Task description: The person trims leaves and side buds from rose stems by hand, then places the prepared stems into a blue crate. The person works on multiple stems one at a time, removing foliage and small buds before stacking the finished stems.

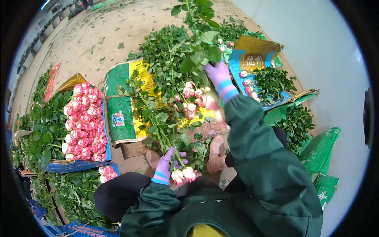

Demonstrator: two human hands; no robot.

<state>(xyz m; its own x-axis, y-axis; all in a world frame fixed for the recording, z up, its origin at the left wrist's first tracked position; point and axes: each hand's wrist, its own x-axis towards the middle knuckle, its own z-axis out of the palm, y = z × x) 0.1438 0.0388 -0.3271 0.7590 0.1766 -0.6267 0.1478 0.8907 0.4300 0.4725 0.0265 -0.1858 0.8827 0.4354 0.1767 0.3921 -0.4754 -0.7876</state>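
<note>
My left hand [166, 166], in a lilac glove with a blue cuff, holds the stems of two pink-and-white roses [189, 174] just above my lap. Their leafy stems [154, 124] stretch away from me. My right hand [219, 77], gloved alike, is raised farther out and closed around a leafy rose stem [199, 35], its foliage pointing away. Blurred blooms [210, 102] show below that hand. Beneath it lies a heap of cut roses [165, 47] on a green-and-yellow woven sack [118, 103], with several rose heads [189, 91] facing me.
At left, a stacked bundle of pink-and-white roses [84, 124] lies in a blue wrapper [74, 166]. More roses [80, 189] lie nearer me. On the right are a blue-and-yellow sack [237, 59] with roses, green sacks [319, 151] and a pale wall [311, 38]. Leaves litter the floor [97, 35].
</note>
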